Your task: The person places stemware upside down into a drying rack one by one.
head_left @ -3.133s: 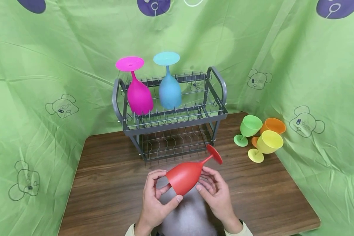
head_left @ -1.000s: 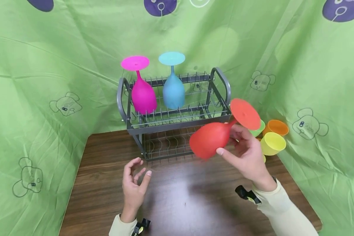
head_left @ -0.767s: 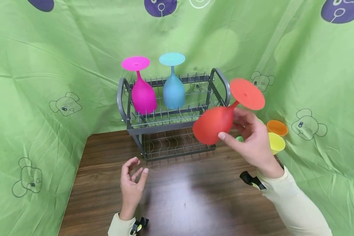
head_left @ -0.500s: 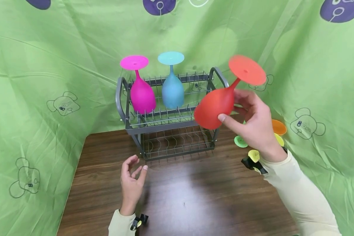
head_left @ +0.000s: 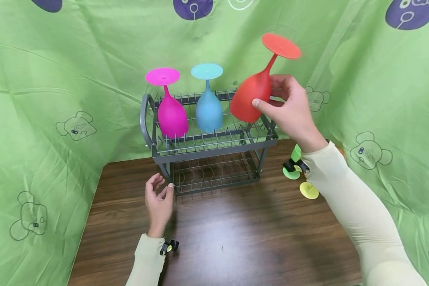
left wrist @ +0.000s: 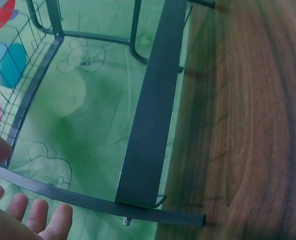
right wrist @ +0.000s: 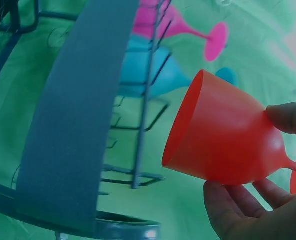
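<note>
The right hand (head_left: 294, 113) grips the red goblet (head_left: 249, 97) by its bowl near the stem, a hold that probably leaves the rim free and facing down. The red goblet is tilted above the right part of the upper tier of the dish rack (head_left: 214, 152), apart from its wires. Beside it the blue goblet (head_left: 209, 113) and magenta goblet (head_left: 172, 119) rest upside down, perhaps to drain. The left hand (head_left: 159, 206), fingers loosely curved, is by the rack's lower left corner; contact cannot be told. The red goblet is smooth, matte and plain, with a deep bowl, thin stem and flat round foot
</note>
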### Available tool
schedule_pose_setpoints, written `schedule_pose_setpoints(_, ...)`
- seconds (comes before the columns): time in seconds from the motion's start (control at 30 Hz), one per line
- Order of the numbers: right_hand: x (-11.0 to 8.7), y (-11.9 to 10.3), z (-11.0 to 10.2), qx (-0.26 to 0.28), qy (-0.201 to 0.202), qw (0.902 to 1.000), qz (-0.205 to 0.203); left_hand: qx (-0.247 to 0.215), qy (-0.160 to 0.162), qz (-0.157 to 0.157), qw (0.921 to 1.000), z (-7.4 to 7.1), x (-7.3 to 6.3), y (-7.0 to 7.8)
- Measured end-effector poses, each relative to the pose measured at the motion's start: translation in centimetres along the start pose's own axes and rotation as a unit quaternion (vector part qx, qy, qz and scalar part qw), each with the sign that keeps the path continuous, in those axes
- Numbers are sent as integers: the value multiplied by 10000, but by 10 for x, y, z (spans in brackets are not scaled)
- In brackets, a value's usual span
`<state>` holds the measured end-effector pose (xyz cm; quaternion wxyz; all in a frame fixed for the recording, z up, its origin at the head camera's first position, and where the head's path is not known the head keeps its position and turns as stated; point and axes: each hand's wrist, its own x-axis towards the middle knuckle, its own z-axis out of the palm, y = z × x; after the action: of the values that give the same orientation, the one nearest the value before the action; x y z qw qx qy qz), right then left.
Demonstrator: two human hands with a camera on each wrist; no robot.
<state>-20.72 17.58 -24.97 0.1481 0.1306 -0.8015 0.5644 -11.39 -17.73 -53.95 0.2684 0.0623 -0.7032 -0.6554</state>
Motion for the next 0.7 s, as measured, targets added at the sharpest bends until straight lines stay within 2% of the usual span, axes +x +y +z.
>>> schedule_pose_setpoints(0.13, 20, 7, 6, -407, -28, 9989, 247, -12, 142, -12, 9999, 6, 9, -6)
schedule_pose_setpoints(0.27, 30, 13, 11, -1043, -40, 9940, 339, 124, 244, -17, 9996, 12, 13, -7)
schedule_pose_setpoints(0.37, 31, 17, 14, -1462, -89, 9884, 411, 138, 300, 7, 9995, 15, 14, 0)
schedule_pose_setpoints(0.5, 29, 19, 20, -1765, -238, 9829, 460, 39, 299, 77, 9995, 15, 15, 14)
schedule_pose_setpoints(0.7, 26, 24, 31, -2169, -393, 9747, 357, 97, 349, 68, 9993, 14, 20, 14)
